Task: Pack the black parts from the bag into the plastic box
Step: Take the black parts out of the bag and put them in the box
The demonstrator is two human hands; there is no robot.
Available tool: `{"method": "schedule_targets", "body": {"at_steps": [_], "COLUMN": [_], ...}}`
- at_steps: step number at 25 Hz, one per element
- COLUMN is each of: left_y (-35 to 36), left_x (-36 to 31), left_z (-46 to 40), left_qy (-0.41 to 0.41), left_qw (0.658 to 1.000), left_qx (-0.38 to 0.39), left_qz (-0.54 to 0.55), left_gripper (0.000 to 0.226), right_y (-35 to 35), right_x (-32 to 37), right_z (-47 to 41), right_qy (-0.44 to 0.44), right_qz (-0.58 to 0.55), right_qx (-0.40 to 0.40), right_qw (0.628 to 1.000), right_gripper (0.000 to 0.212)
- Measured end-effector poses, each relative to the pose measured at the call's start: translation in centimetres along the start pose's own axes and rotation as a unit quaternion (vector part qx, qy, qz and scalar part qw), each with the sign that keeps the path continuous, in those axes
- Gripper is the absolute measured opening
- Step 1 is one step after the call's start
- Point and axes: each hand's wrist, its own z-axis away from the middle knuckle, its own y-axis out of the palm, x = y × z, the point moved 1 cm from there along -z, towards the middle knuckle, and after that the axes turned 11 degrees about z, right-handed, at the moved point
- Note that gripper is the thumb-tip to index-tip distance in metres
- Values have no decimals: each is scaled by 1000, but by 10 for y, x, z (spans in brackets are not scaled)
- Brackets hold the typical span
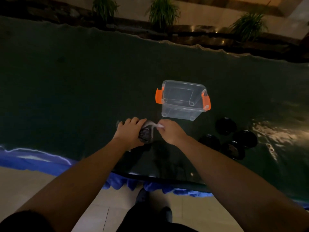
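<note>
A small clear plastic bag (pixel 147 133) with dark parts inside lies on the dark table, near its front edge. My left hand (pixel 129 132) grips the bag's body from the left. My right hand (pixel 170 131) pinches the bag's twisted whitish top between thumb and fingers. Just beyond the hands stands the clear plastic box (pixel 182 114), open, with orange latches on both sides and nothing visible inside. Several round black parts (pixel 226 126) lie loose on the table to the right of my right arm.
The table (pixel 83 89) has a dark glossy top and a blue skirt along its front edge. Light glares off the top at the far right. Potted plants stand beyond the far edge. Tiled floor and my feet show below.
</note>
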Motion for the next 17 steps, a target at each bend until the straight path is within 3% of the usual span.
{"method": "schedule_targets", "body": {"at_steps": [3, 8, 13, 17], "left_y": [1, 7, -6, -26], "left_x": [-14, -52, -65, -51], "left_z": [18, 41, 53, 52], "left_qy": [-24, -73, -60, 30], "left_qw": [993, 952, 934, 932], "left_qx": [-43, -103, -59, -128], "left_qz": [111, 280, 347, 337], "left_gripper": [113, 100, 97, 48], "right_y": [-20, -38, -44, -40], "right_x": [5, 23, 23, 20], "right_z": [17, 38, 48, 44], "right_qy": [-40, -96, -97, -81], "right_qz": [-53, -116, -147, -204], "right_qx": [-59, -105, -85, -97], "right_qw": [996, 983, 981, 971], "right_gripper": [10, 7, 13, 10]}}
